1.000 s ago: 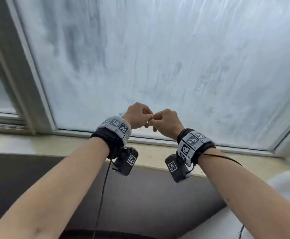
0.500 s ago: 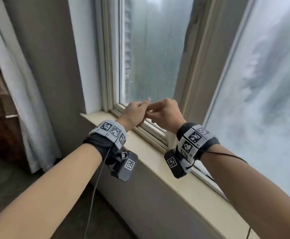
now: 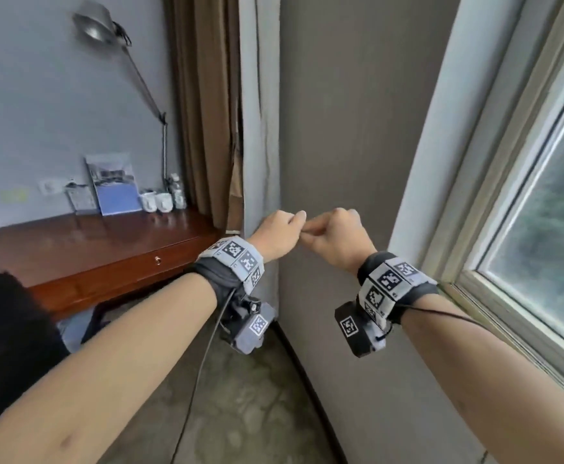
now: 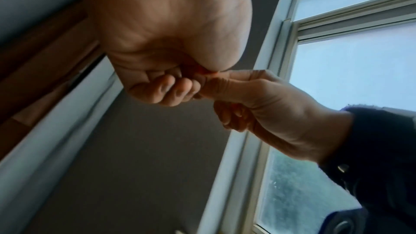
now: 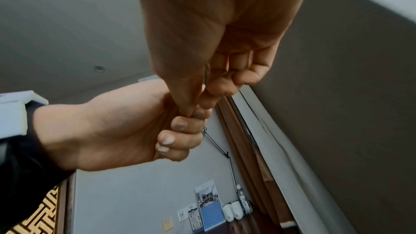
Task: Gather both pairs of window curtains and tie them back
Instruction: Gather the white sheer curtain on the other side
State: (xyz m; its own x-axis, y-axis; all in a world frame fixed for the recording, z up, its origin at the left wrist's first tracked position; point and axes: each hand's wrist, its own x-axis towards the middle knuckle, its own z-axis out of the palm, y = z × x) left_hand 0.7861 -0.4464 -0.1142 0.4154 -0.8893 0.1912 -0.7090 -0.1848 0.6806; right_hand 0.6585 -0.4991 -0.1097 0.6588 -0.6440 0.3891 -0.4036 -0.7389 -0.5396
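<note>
A brown curtain (image 3: 203,105) and a pale grey curtain (image 3: 260,112) hang straight down in the corner, left of the window (image 3: 541,236). My left hand (image 3: 278,234) and right hand (image 3: 335,239) are raised in front of the grey wall, just right of the pale curtain and apart from it. Both have curled fingers, and their fingertips touch each other. In the left wrist view the left hand (image 4: 166,84) meets the right hand (image 4: 247,99) with no cloth or tie between them. The right wrist view shows the right hand (image 5: 225,77) against the left hand (image 5: 157,127) the same way.
A wooden desk (image 3: 89,249) stands left of the curtains with a metal arm lamp (image 3: 99,26), two white cups (image 3: 156,200), a bottle and leaflets. A dark shape (image 3: 5,329) fills the lower left. The window sill (image 3: 474,306) runs along the right.
The head view has swung left, from the window pane to the corner with the curtains and the desk. Both hands have stayed together, fingertips touching, throughout.
</note>
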